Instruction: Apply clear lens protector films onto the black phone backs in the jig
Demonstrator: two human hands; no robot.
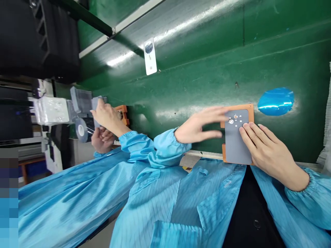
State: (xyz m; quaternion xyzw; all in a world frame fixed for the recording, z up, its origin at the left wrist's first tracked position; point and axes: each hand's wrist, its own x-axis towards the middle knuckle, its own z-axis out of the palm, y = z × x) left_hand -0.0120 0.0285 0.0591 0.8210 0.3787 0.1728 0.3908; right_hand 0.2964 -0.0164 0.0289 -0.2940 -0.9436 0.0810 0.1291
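Green worktable [207,79], glossy and scuffed, spans the view; before you, at its near edge, the grey panel [236,144] lies on an orange jig [251,112], its cluster of openings toward the far end. Your right hand [271,151] is laid flat, fingers extended over the panel's right side, apparently steadying rather than grasping. Your left hand [195,127], blurred, is unclenched, its fingers reaching toward the jig's left side; it holds nothing visible, and whether its fingertips touch the panel cannot be told. Judged from this pose, the step in hand is settling or smoothing the panel on its jig; the next move calls for light, even pressure and a square fit, with your fingers kept off the openings. Note the blue film [276,101] to the right of the jig, a white panel [151,65] well apart at the far left, and a co-worker's hands [110,117] near a tape roll [81,131] on your left.
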